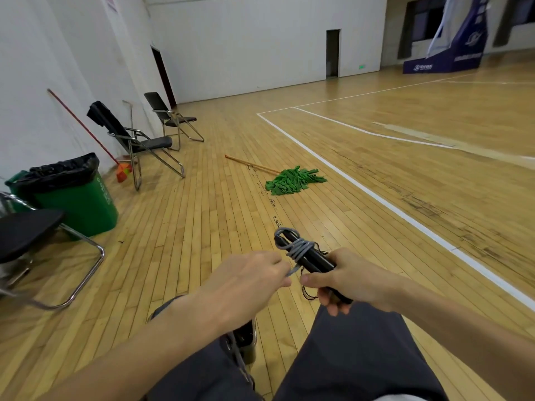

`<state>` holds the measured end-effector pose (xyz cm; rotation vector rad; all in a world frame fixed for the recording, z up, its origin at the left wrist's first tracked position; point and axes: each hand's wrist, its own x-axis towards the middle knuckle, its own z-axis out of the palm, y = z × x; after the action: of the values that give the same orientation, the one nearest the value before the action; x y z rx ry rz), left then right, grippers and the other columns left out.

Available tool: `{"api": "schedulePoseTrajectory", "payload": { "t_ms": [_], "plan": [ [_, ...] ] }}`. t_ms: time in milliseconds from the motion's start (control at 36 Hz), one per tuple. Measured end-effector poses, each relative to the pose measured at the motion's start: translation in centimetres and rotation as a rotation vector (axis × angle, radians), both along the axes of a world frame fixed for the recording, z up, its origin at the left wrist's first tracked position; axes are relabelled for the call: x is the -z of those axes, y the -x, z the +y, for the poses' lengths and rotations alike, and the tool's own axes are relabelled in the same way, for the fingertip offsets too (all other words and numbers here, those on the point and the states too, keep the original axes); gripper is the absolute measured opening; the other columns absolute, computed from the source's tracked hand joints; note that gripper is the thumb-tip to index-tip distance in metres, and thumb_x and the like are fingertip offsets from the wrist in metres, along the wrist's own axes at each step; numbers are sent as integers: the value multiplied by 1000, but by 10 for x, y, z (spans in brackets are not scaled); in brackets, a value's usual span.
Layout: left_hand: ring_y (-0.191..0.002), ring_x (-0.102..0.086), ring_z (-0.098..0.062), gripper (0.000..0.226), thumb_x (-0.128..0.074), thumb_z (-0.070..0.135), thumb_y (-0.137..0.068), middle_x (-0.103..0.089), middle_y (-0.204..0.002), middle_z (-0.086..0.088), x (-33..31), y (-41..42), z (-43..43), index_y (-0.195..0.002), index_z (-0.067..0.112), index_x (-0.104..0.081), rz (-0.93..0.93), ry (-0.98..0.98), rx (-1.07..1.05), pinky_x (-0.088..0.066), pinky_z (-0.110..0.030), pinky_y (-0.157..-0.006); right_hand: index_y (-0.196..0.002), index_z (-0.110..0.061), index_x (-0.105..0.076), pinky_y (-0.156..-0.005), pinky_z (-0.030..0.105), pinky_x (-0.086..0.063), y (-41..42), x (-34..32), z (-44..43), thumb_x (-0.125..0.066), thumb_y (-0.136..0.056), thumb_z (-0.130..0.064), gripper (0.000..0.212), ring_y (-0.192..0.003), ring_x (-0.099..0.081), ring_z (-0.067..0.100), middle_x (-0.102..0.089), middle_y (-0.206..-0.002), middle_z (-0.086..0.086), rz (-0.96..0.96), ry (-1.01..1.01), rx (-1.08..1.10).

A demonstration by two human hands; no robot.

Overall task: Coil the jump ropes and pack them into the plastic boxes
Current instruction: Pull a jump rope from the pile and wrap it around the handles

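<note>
A jump rope with black handles is held above my knees; its grey cord is wound a few turns round the two handles, which lie side by side. My right hand grips the lower ends of the handles, with thin dark cord hanging below the fingers. My left hand pinches the free grey end of the cord just left of the handles. No plastic box can be made out for certain; a dark container shows between my legs.
I sit on a wooden gym floor. A green mop lies ahead. A green bin with a black bag and folding chairs stand at the left by the wall. White court lines run along the right.
</note>
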<state>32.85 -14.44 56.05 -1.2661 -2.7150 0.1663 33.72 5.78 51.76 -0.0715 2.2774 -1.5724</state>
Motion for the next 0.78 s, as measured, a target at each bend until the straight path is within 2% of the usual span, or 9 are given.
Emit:
{"api": "schedulePoseTrajectory", "payload": {
  "t_ms": [83, 139, 222, 333, 389, 444, 528, 667, 778],
  "plan": [
    [-95, -47, -9, 27, -39, 36, -107, -56, -106, 8, -13, 4, -3, -115, 21, -60, 37, 40, 102, -46, -24, -76, -101, -9, -54, -48, 26, -47, -2, -8, -3, -69, -96, -32, 28, -51, -56, 17, -63, -64, 4, -50, -76, -73],
    [-93, -45, -9, 21, -47, 32, -105, -61, -103, 7, -23, 5, -1, -108, 21, -65, 35, 75, 184, -50, -28, -79, -100, -9, -53, -48, 25, -47, -3, -14, -6, -68, -96, -34, 29, -49, -54, 16, -62, -63, 3, -100, -129, -133],
    [-88, -47, -9, 22, -49, 34, -104, -62, -100, 5, -40, 3, 8, -108, 19, -65, -39, 168, 213, -49, -31, -82, -94, -9, -54, -47, 24, -48, -5, -22, -11, -67, -97, -35, 30, -47, -54, 14, -61, -62, 2, -145, -205, -232],
    [-76, -44, 1, 21, -66, 42, -92, -51, -76, 17, -60, 8, 18, -101, 23, -70, -164, 111, 166, -40, -24, -77, -84, -11, -53, -46, 23, -47, -11, -31, -19, -66, -98, -35, 31, -45, -52, 12, -60, -60, 2, -159, -257, -343],
    [-75, -54, -1, 23, -77, 42, -82, -55, -71, 20, -65, 14, 19, -93, 22, -73, -267, 44, 138, -46, -22, -76, -82, -11, -53, -45, 22, -46, -14, -36, -20, -66, -97, -35, 31, -43, -51, 11, -58, -58, 1, -164, -282, -375],
    [-74, -61, -4, 26, -85, 41, -74, -64, -71, 15, -67, 20, 20, -84, 19, -75, -377, -39, 147, -50, -22, -70, -81, -12, -52, -47, 23, -46, -16, -40, -21, -66, -97, -35, 32, -44, -50, 12, -56, -57, 1, -175, -310, -413],
    [-70, -62, -5, 28, -90, 38, -67, -66, -68, 11, -65, 25, 22, -78, 17, -75, -507, -113, 159, -51, -22, -63, -81, -12, -52, -48, 25, -44, -20, -46, -19, -66, -97, -35, 31, -43, -48, 12, -54, -55, 0, -201, -332, -495],
    [-63, -60, -2, 20, -90, 23, -69, -66, -67, 11, -60, 30, 22, -77, 15, -74, -779, -224, 177, -45, -16, -59, -74, -14, -54, -46, 23, -42, -27, -52, -15, -66, -98, -33, 33, -40, -46, 11, -53, -53, 0, -219, -325, -602],
    [-68, -63, -11, 14, -85, 10, -74, -69, -73, 4, -45, 39, 10, -82, 8, -74, -1026, -358, 218, -49, -20, -63, -69, -16, -54, -44, 23, -41, -32, -54, -12, -66, -98, -29, 34, -41, -45, 13, -52, -54, 1, -201, -274, -633]
  ]
}}
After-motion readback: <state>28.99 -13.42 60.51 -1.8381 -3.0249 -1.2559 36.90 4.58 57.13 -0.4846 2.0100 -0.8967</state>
